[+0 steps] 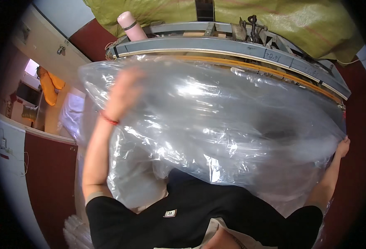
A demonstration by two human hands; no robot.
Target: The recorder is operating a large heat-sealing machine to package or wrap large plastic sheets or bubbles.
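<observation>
A large sheet of clear plastic film [183, 112] spreads in front of me, wrinkled and shiny, reaching from the grey metal frame back toward my body. My left hand [129, 85] is over the film's far left part, smeared by motion, so its fingers do not show clearly. A red band circles that wrist. At the far right, my right hand [344, 147] is closed on the film's edge, and the plastic pulls into creases toward it.
Beyond the film runs a grey metal frame [216, 45] with an orange strip along it. A pink bottle [132, 26] stands at its left end, a dark clamp [253, 27] on top. Yellow-green sacking [274, 20] hangs behind. A door [52, 45] and doorway are at left.
</observation>
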